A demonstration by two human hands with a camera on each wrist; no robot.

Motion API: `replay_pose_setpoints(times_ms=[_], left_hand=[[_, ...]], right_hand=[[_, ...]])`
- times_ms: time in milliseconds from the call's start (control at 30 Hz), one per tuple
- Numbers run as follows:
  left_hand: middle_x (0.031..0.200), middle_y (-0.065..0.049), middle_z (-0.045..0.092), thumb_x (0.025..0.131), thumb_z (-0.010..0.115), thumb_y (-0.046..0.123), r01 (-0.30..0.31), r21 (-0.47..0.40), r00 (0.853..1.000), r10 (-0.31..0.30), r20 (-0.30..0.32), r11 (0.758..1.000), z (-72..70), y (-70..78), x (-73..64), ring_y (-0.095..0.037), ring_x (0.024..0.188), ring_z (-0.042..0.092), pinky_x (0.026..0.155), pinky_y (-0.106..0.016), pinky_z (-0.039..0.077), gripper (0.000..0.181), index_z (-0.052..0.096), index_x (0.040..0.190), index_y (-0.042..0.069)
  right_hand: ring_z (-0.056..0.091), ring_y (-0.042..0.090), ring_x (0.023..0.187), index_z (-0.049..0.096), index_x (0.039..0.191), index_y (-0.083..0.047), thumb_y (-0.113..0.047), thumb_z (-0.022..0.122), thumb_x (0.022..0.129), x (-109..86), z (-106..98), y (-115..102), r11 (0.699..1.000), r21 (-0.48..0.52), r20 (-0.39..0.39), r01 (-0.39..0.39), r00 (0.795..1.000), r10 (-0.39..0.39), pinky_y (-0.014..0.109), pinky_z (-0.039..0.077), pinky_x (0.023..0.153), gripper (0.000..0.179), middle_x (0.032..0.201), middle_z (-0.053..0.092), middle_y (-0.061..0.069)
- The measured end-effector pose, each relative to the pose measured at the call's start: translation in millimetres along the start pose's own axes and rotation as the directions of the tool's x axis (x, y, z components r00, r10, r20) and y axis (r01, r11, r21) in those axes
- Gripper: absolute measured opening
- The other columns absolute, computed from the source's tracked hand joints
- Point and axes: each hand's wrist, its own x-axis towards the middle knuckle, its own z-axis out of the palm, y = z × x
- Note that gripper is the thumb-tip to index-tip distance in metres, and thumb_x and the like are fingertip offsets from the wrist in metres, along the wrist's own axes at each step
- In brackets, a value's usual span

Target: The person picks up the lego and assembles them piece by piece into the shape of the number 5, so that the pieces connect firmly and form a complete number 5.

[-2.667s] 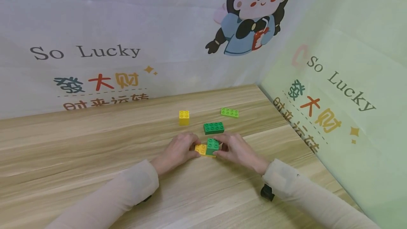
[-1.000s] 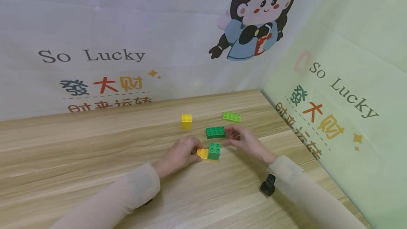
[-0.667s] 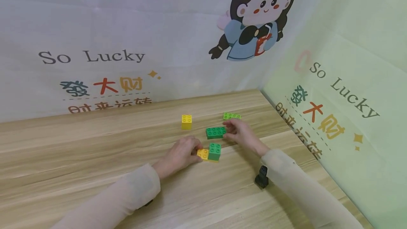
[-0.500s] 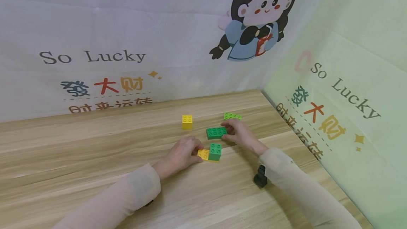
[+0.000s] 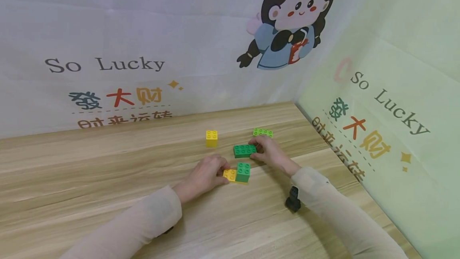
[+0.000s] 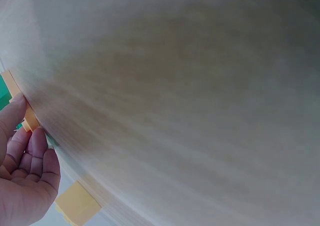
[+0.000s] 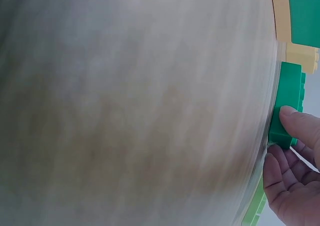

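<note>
My left hand [image 5: 204, 174] pinches the left end of a flat orange-yellow toy building brick [image 5: 229, 175] on the table. A square green brick [image 5: 243, 172] sits on that brick's right end. Just behind them lies a long dark green brick [image 5: 243, 151], studs up. My right hand [image 5: 272, 154] grips its right end; in the right wrist view the thumb presses one side of the dark green brick [image 7: 287, 93], with the other fingers at its end. The left wrist view shows thumb and fingertips on the orange-yellow brick [image 6: 30, 118].
Behind my right hand lies a long light green brick [image 5: 263, 132], partly covered by it. A square yellow brick [image 5: 211, 138] stands farther left. Printed white cloths [image 5: 201, 43] border the wooden table [image 5: 90, 171] at the back and right.
My right hand has let go of the square green brick, moved back and taken hold of the dark green brick's right end. My left hand has kept its hold; the bricks have not visibly moved.
</note>
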Motion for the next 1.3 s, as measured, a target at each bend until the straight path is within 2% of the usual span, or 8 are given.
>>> replay_pose_setpoints(times_ms=[200, 433, 600, 700, 767, 967, 1300], left_hand=[[0.078, -0.001, 0.058, 0.072, 0.081, 0.009, -0.012, 0.006, 1.0, 0.012, -0.01, 1.0, 1.6, -0.4, 0.4, -0.011, 0.069, 0.047, 0.062, -0.022, 0.042, 0.022, 0.068, 0.088, 0.004], [0.077, -0.002, 0.058, 0.071, 0.081, 0.009, -0.018, 0.008, 0.999, 0.018, -0.027, 1.0, 1.7, -0.4, 0.3, -0.01, 0.068, 0.048, 0.062, -0.022, 0.043, 0.022, 0.068, 0.088, 0.004], [0.079, -0.002, 0.059, 0.071, 0.081, 0.01, -0.016, 0.014, 1.0, 0.017, -0.024, 1.0, 1.9, -0.9, 0.6, -0.01, 0.069, 0.048, 0.062, -0.022, 0.043, 0.023, 0.068, 0.089, 0.004], [0.08, -0.002, 0.059, 0.071, 0.081, 0.01, -0.013, 0.016, 1.0, 0.014, -0.022, 1.0, 1.8, -0.9, 0.2, -0.01, 0.069, 0.048, 0.062, -0.022, 0.043, 0.024, 0.068, 0.089, 0.004], [0.08, -0.003, 0.059, 0.071, 0.081, 0.01, -0.016, 0.017, 1.0, 0.017, -0.024, 1.0, 1.6, -0.7, -0.2, -0.011, 0.069, 0.049, 0.061, -0.022, 0.043, 0.023, 0.068, 0.089, 0.004], [0.08, -0.004, 0.06, 0.071, 0.081, 0.009, -0.03, 0.017, 0.999, 0.031, -0.028, 0.999, 0.2, 0.0, -0.4, -0.012, 0.07, 0.051, 0.061, -0.022, 0.044, 0.022, 0.068, 0.088, 0.003], [0.079, -0.003, 0.059, 0.072, 0.081, 0.01, -0.041, 0.023, 0.999, 0.042, -0.025, 0.999, 0.3, -0.7, -0.6, -0.011, 0.07, 0.049, 0.061, -0.022, 0.042, 0.022, 0.068, 0.088, 0.004]], right_hand=[[0.06, 0.026, 0.088, 0.061, 0.109, 0.007, -0.001, 0.071, 0.081, -5.3, 1, 0, 0.999, 0.047, -0.03, 0.0, 1.0, 0.001, 0.035, 0.051, 0.077, 0.031, 0.102, 0.061, 0.019], [0.059, 0.022, 0.084, 0.059, 0.109, 0.01, 0.002, 0.069, 0.081, -15.4, -1, -4, 0.974, 0.225, -0.057, -0.019, 0.998, 0.032, 0.028, 0.05, 0.075, 0.031, 0.1, 0.063, 0.02], [0.055, 0.015, 0.081, 0.057, 0.111, 0.011, 0.002, 0.068, 0.082, -23.6, -2, -11, 0.927, 0.368, -0.048, -0.073, 0.994, 0.098, 0.019, 0.047, 0.071, 0.032, 0.099, 0.062, 0.02], [0.053, 0.011, 0.08, 0.056, 0.112, 0.011, 0.003, 0.067, 0.082, -29.7, -3, -18, 0.886, 0.454, -0.039, -0.098, 0.991, 0.129, 0.017, 0.047, 0.07, 0.033, 0.099, 0.062, 0.02], [0.054, 0.01, 0.08, 0.056, 0.113, 0.012, 0.002, 0.067, 0.082, -34.0, -3, -22, 0.87, 0.484, -0.045, -0.096, 0.99, 0.134, 0.017, 0.048, 0.07, 0.034, 0.1, 0.062, 0.022], [0.055, 0.01, 0.08, 0.057, 0.112, 0.01, -0.001, 0.067, 0.083, -44.2, -3, -32, 0.848, 0.518, -0.08, -0.108, 0.981, 0.174, 0.018, 0.048, 0.07, 0.033, 0.099, 0.063, 0.02], [0.057, 0.015, 0.08, 0.061, 0.107, 0.008, -0.002, 0.071, 0.081, -52.4, 4, -37, 0.864, 0.494, -0.106, -0.095, 0.98, 0.168, 0.02, 0.048, 0.069, 0.03, 0.094, 0.065, 0.018]])
